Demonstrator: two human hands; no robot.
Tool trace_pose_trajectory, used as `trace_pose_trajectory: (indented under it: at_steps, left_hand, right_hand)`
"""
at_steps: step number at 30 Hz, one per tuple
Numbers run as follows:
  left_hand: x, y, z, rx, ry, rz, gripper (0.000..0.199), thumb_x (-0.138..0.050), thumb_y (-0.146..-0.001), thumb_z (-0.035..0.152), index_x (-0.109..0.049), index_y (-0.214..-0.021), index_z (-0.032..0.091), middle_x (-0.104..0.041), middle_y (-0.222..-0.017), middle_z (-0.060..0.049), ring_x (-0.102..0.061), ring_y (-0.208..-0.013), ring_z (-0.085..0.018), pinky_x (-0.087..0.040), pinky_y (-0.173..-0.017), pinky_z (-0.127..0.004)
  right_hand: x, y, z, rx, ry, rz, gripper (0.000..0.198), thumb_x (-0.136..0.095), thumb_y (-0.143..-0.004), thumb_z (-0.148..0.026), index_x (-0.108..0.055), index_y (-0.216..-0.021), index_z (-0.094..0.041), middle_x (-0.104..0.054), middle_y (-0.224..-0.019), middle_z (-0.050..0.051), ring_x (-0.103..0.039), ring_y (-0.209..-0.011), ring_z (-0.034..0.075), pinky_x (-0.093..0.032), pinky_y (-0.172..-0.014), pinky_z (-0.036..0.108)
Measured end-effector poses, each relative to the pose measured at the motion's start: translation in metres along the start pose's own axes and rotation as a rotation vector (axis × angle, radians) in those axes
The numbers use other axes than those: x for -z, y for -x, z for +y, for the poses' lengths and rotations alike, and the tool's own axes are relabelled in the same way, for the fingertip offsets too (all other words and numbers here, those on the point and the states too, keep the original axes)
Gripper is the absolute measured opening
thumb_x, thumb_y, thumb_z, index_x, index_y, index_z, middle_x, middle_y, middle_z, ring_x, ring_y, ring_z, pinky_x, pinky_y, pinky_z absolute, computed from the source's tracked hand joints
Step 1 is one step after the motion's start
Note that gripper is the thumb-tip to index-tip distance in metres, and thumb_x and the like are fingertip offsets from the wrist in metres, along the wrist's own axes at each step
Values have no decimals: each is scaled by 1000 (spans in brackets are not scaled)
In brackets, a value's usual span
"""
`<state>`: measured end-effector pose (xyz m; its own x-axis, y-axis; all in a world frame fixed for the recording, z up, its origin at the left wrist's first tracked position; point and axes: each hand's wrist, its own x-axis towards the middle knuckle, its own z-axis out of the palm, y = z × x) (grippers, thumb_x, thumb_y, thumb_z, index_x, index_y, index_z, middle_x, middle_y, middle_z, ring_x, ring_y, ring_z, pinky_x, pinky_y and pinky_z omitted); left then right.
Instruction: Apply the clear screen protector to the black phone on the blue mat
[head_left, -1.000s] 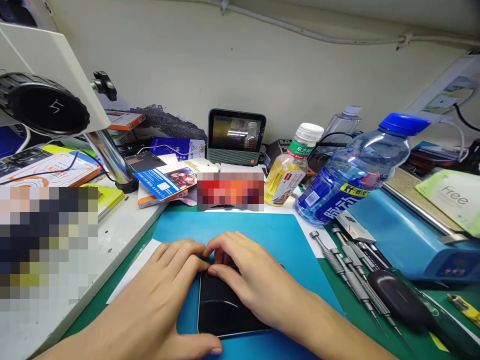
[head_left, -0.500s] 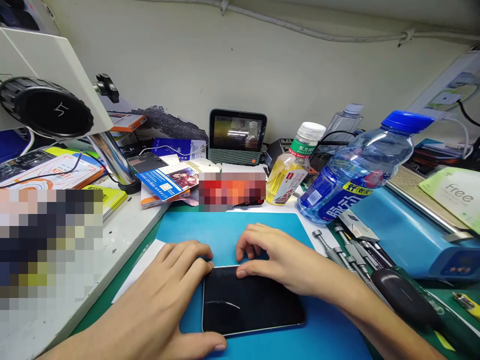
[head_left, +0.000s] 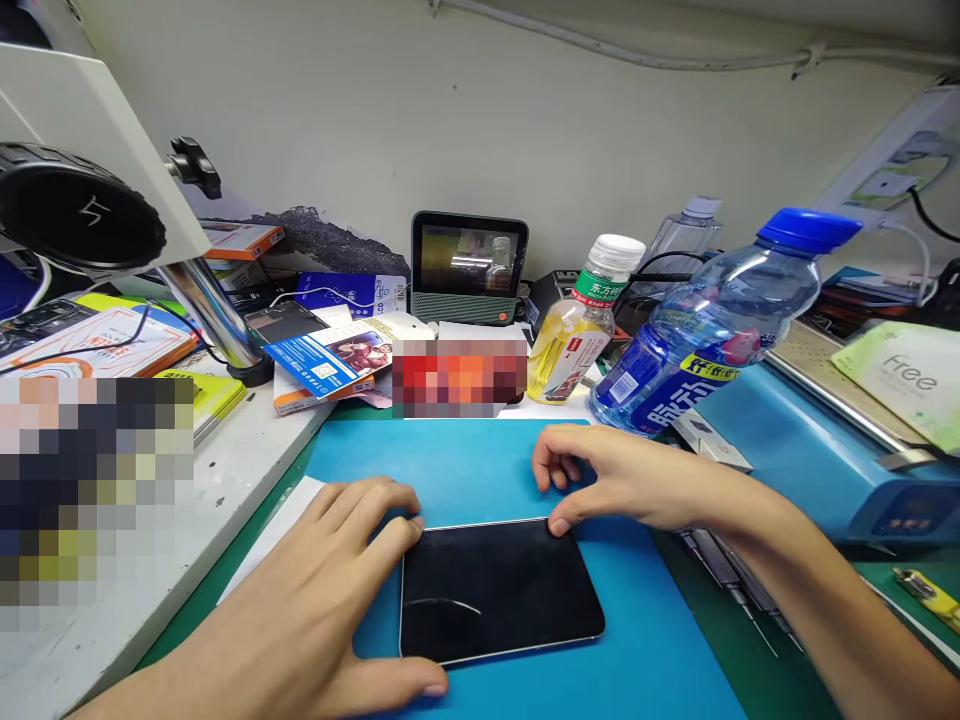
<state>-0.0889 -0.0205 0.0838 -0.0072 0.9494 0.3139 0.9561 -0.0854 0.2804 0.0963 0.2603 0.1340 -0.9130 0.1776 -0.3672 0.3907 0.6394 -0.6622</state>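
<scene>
A tablet-like device (head_left: pixel 502 595) with a black glass screen lies flat on a blue mat (head_left: pixel 645 640). A curved pale streak shows on its screen. My left hand (head_left: pixel 330 590) spans its left end, index finger at the far left corner and thumb along the near edge, gripping it. At the far right corner, the thumb of my right hand (head_left: pixel 600 480) touches the device's edge. The other right-hand fingers curl above the mat, apart from the thumb, with nothing visible between them.
Behind the mat stand a small display (head_left: pixel 471 265), a yellow-drink bottle (head_left: pixel 570 350) and a large blue-capped bottle (head_left: pixel 705 330). A blue machine (head_left: pixel 810 460) and screwdrivers (head_left: pixel 724 560) are on the right. A microscope stand (head_left: pixel 217 310) rises at the left. Leaflets (head_left: pixel 330 355) lie behind; some patches are pixelated.
My right hand has slid rightward along the device's far edge, from near its middle to the far right corner. My left hand keeps its place on the device. The view has shifted slightly.
</scene>
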Motion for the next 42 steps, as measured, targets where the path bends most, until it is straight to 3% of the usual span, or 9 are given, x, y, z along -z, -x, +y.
trace_pose_trajectory:
  at_steps: [12,17,22,26,31,42]
  left_hand:
    - [0,2,2,-90,-105,72,64,-73,-89,78,-64,-119,22,-70,-129,-9,-74,-100,-29,-61,-81,-40]
    - [0,2,4,-76,-129,58,66,-73,-90,77,-61,-124,22,-70,-132,-11,-75,-104,-31,-62,-81,-43]
    - [2,-2,8,-122,-176,40,75,-86,-83,64,-56,-135,18,-70,-133,-12,-73,-108,-32,-60,-86,-43]
    - [-4,0,10,-67,-135,51,68,-89,-77,49,-56,-130,20,-68,-132,-10,-67,-115,-32,-53,-95,-43]
    - [-10,5,10,9,-98,34,66,-82,-81,43,-53,-135,22,-62,-140,-9,-59,-128,-34,-45,-105,-46]
    - [-11,6,4,33,-146,59,59,-77,-87,46,-53,-134,20,-59,-136,-12,-58,-122,-35,-41,-104,-49]
  right_hand:
    - [-1,1,-1,-50,10,7,35,-93,-77,-43,-71,-94,-22,-65,-89,-2,-56,-83,19,-41,-66,28]
    - [-7,0,-5,-7,31,21,31,-91,-83,-44,-70,-94,-24,-66,-92,-3,-56,-82,18,-39,-66,28]
    - [-17,-3,-9,54,45,17,38,-85,-87,-59,-70,-96,-25,-65,-97,-2,-56,-87,19,-40,-70,29]
    - [-18,-2,-9,64,62,7,41,-84,-87,-63,-70,-99,-26,-66,-102,-2,-57,-91,20,-40,-72,30]
    - [-6,2,-4,34,60,-3,46,-90,-79,-59,-69,-100,-24,-68,-104,-1,-59,-95,22,-43,-77,31]
    - [-2,6,-4,27,102,0,47,-92,-75,-56,-71,-103,-24,-68,-107,2,-61,-100,26,-46,-82,34]
